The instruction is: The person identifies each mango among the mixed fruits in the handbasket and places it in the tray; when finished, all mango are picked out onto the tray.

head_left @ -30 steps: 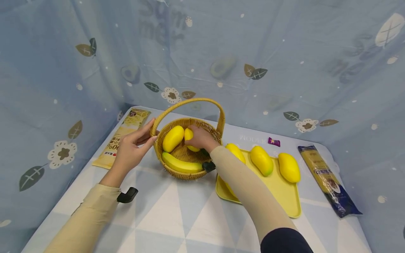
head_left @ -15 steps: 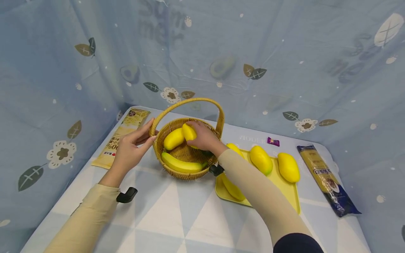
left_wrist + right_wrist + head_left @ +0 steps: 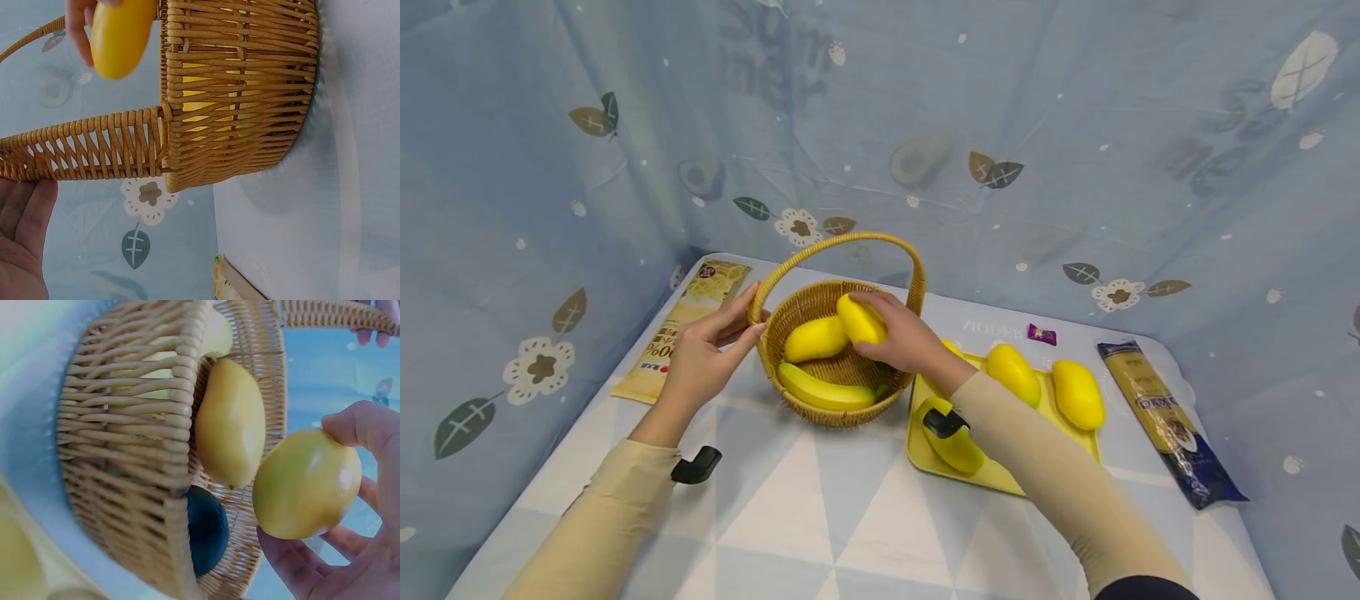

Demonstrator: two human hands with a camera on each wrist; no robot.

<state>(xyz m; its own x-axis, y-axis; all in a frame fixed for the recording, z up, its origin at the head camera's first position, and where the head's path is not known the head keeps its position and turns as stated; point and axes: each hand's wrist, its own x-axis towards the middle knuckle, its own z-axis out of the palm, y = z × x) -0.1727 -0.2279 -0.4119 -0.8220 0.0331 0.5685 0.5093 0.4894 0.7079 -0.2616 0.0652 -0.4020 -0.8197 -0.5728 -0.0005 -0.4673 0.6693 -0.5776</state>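
My right hand [image 3: 910,337] grips a yellow mango [image 3: 860,318] with thumb and fingers, at the right side of a wicker basket [image 3: 838,419]. In the left wrist view this mango [image 3: 124,37] shows above the basket's rim. My left hand [image 3: 703,354] pinches the left foot of the arched handle [image 3: 94,147]. Inside the basket lie another mango [image 3: 816,339] and a banana [image 3: 823,390]. A dark, rounded fruit [image 3: 207,531] sits by the near wall in the right wrist view, partly hidden by the rim.
To the right, a yellow tray [image 3: 996,475] bears several mangoes [image 3: 1013,375], partly covered by my right sleeve. A yellow food packet [image 3: 681,333] lies at the left, a long gold and blue packet [image 3: 1172,425] at the far right. One small purple wrapped sweet [image 3: 1042,334] is behind the tray.
My right hand has drawn back to the right and up with its mango. The mango left in the basket has rolled flatter. My left hand stays at the handle.
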